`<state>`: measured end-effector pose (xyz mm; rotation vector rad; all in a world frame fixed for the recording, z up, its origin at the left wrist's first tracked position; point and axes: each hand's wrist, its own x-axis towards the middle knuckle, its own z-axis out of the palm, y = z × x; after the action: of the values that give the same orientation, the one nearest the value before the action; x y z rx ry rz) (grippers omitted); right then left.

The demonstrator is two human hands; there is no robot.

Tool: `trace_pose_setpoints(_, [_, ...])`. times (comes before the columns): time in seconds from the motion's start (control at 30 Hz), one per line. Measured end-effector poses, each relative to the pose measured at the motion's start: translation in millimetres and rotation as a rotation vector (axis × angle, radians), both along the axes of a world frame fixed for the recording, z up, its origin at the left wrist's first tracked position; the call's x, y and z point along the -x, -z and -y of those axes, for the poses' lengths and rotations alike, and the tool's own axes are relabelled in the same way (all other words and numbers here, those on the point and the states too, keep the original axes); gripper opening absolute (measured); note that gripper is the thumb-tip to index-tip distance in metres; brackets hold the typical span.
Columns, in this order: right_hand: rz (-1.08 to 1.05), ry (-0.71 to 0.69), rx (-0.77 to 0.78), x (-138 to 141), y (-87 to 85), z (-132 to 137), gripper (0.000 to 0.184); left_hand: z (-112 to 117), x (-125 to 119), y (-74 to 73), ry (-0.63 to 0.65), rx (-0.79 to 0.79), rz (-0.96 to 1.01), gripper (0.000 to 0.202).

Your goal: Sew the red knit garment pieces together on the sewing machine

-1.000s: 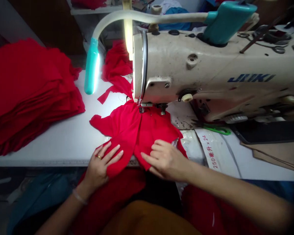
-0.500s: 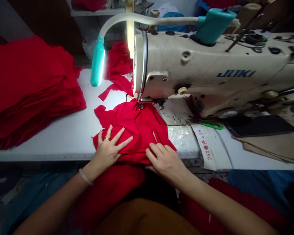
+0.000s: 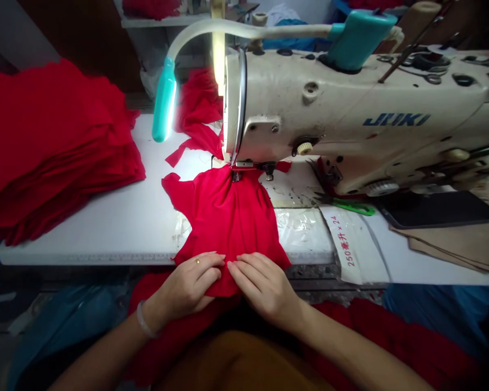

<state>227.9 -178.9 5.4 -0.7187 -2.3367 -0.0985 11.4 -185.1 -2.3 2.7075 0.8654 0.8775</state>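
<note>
Just past the fingertips (image 3: 220,256), a red cloth (image 3: 228,228) lying flat on the table (image 3: 85,244), long axis running straight ahead to the sewing machine foot (image 3: 238,175), near end under both the left hand (image 3: 189,285) and right hand (image 3: 264,288), equally close, all fingers together and pressed on the cloth.

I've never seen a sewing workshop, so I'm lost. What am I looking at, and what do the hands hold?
All these pictures come from a camera on the person's head, looking down at their own hands. The big cream industrial sewing machine is marked JUKI. Its presser foot sits on a piece of red fabric spread over a white table. The left hand, with a ring, and the right hand both lie on the fabric's near edge, side by side. A tall stack of red cloth lies to the left, a teal lamp shines on the work, and green-handled scissors lie to the right.
</note>
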Motion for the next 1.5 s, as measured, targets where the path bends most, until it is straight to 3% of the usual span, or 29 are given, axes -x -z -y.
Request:
trace_pose_setpoints(0.13, [-0.083,-0.093,0.032,-0.2,4.9,17.6,0.021,-9.6,-24.7,21.0,-0.282,-0.053,-0.041,0.032])
trace_pose_setpoints(0.27, [-0.140,-0.154,0.041,-4.2,3.0,13.5,0.011,-25.9,-45.8,26.2,-0.448,-0.108,-0.119,0.033])
trace_pose_setpoints(0.37, [-0.179,-0.153,0.103,-15.6,4.8,-13.4,0.018,-33.2,-42.6,15.7,-0.405,-0.121,-0.016,0.031])
trace_pose_setpoints(0.5, [-0.018,-0.039,0.110,-33.2,18.4,-49.9,0.025,-36.3,-24.4,-16.0,-0.315,0.011,0.127,0.030])
trace_pose_setpoints(0.6, [0.033,-0.031,0.101,-39.4,28.8,-56.7,0.022,-35.5,-19.9,-28.5,-0.284,-0.019,-0.007,0.031])
trace_pose_setpoints(0.7, [0.024,-0.021,0.103,-40.5,33.0,-52.6,0.024,-33.5,-25.4,-18.8,-0.233,-0.103,-0.167,0.033])
trace_pose_setpoints(0.9, [0.001,-0.030,0.115,-41.1,32.7,-51.5,0.023,-31.6,-31.7,2.5,-0.234,-0.134,-0.203,0.034])
trace_pose_setpoints(1.1, [0.024,-0.031,0.135,-43.0,30.3,-51.4,0.023,-34.5,-31.0,7.3,-0.233,-0.134,-0.194,0.036])
trace_pose_setpoints(1.27, [0.032,-0.029,0.194,-45.2,25.3,-57.9,0.023,-43.6,-33.6,4.2,-0.195,-0.110,-0.381,0.040])
trace_pose_setpoints(1.37, [0.068,-0.028,0.197,-44.9,19.0,-74.1,0.028,-54.1,-35.7,-1.9,-0.180,-0.036,-0.504,0.044])
trace_pose_setpoints(1.5, [0.268,0.069,0.190,-37.9,8.5,-106.4,0.038,-70.3,-38.1,-6.5,-0.188,0.015,-0.585,0.048])
